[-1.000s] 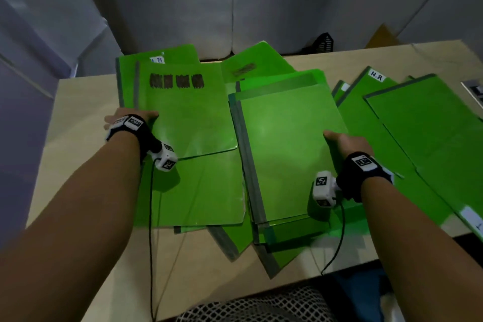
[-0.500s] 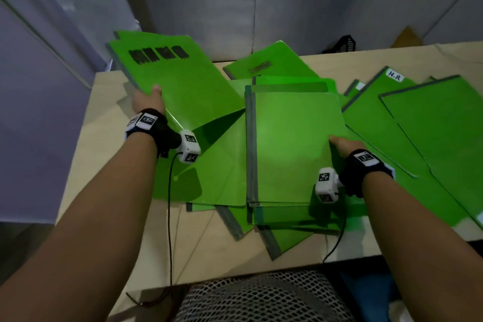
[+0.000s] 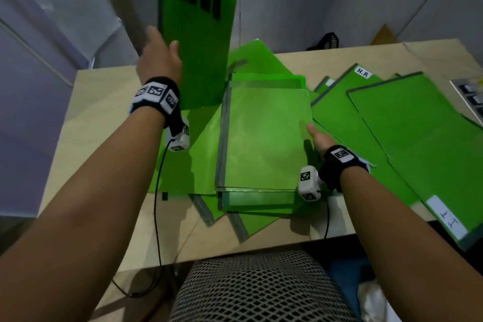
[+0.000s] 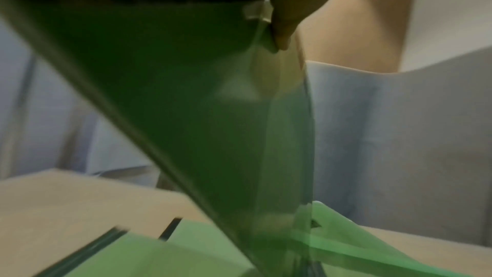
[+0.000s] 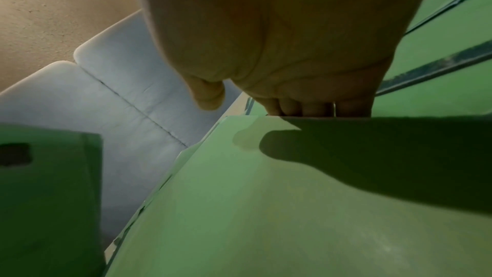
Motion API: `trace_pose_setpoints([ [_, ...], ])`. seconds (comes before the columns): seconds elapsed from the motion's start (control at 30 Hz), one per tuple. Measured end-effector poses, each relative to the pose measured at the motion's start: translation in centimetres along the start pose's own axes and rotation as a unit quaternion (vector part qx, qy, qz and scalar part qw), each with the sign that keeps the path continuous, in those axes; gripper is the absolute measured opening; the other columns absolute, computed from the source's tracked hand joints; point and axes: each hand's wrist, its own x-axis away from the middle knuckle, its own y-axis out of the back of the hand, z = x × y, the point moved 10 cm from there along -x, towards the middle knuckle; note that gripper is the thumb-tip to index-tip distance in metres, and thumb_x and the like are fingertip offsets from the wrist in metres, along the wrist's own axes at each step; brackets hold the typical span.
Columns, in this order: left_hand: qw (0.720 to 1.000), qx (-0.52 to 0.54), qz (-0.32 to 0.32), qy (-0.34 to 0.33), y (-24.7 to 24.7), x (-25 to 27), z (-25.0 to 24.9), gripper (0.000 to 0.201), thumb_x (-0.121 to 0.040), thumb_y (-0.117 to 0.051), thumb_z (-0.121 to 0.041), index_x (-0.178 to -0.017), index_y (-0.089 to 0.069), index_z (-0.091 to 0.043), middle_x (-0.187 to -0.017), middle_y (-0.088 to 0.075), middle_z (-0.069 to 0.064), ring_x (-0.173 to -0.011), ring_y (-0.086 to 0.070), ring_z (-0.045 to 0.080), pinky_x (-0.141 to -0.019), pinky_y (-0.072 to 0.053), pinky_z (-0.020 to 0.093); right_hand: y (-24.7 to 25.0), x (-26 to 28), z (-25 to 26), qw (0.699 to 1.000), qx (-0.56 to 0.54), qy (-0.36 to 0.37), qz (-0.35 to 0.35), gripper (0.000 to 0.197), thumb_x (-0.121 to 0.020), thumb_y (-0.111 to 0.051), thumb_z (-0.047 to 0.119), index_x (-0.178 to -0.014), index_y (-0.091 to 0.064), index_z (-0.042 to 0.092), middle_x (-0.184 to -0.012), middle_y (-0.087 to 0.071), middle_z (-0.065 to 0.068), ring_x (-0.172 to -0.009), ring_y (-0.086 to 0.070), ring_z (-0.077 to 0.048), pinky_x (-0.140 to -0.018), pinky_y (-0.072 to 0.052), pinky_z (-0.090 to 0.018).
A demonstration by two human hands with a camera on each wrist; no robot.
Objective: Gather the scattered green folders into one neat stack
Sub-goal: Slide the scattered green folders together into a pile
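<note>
My left hand (image 3: 159, 60) grips a green folder (image 3: 201, 42) with black marks near its top and holds it almost upright above the table's back left. In the left wrist view the folder (image 4: 186, 92) fills the middle and a fingertip (image 4: 285, 18) presses its edge. A squared stack of green folders (image 3: 264, 138) lies in the middle of the table. My right hand (image 3: 317, 138) holds the stack's right edge. In the right wrist view its fingers (image 5: 306, 108) tuck under that edge and the thumb hangs just above the top folder (image 5: 266, 208).
More green folders fan out on the right, one labelled H.R (image 3: 363, 73) and one with a white label (image 3: 444, 219) over the front edge. Loose folders lie under the left arm (image 3: 198, 159) and behind the stack (image 3: 256, 57). The wooden table (image 3: 104, 112) meets grey panels; a mesh chair (image 3: 256, 287) sits below.
My left hand has lifted the marked folder off the table and swung it from flat to nearly upright. My right hand has stayed at the stack's right edge.
</note>
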Motion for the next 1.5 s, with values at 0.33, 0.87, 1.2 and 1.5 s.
trace_pose_setpoints([
  [0.33, 0.975, 0.199, -0.049, 0.089, 1.8, -0.2, -2.0, 0.043, -0.101, -0.045, -0.028, -0.132, -0.038, 0.000, -0.134, -0.054, 0.018, -0.124, -0.052, 0.031, -0.097, -0.041, 0.036, -0.3, -0.1, -0.1, 1.000, -0.015, -0.004, 0.024, 0.076, -0.096, -0.026, 0.061, -0.151, -0.021, 0.008, -0.157, -0.023, -0.017, -0.141, -0.029, -0.034, -0.115, -0.026, -0.046],
  [0.87, 0.943, -0.103, 0.296, 0.112, -17.6, 17.6, 8.4, 0.062, -0.096, -0.049, -0.043, -0.138, -0.035, 0.001, -0.142, -0.036, 0.017, -0.131, -0.035, 0.030, -0.104, -0.038, 0.040, -1.1, -1.4, -1.9, 0.994, -0.063, -0.036, 0.086, 0.092, -0.081, -0.054, 0.067, -0.151, -0.019, 0.019, -0.156, -0.022, -0.017, -0.140, -0.027, -0.039, -0.112, -0.027, -0.055],
  [1.2, 0.931, -0.091, 0.233, 0.266, -13.1, 11.6, 17.4, 0.078, -0.090, -0.050, -0.055, -0.144, -0.038, 0.000, -0.152, -0.034, 0.021, -0.138, -0.034, 0.038, -0.112, -0.032, 0.047, -1.8, -3.0, 0.3, 0.994, 0.099, -0.037, -0.007, 0.069, -0.088, -0.060, 0.029, -0.144, -0.033, -0.002, -0.149, -0.038, -0.018, -0.131, -0.045, -0.034, -0.105, -0.041, -0.037],
  [1.5, 0.885, -0.137, 0.267, 0.357, -8.6, 10.5, 25.1, 0.128, -0.067, -0.076, -0.059, -0.155, 0.002, -0.008, -0.161, 0.002, 0.019, -0.149, -0.001, 0.036, -0.117, -0.014, 0.054, 0.2, -0.8, 0.7, 0.996, 0.039, -0.031, -0.069, 0.079, -0.075, -0.058, 0.062, -0.133, -0.049, 0.009, -0.128, -0.055, -0.014, -0.111, -0.057, -0.035, -0.094, -0.046, -0.039],
])
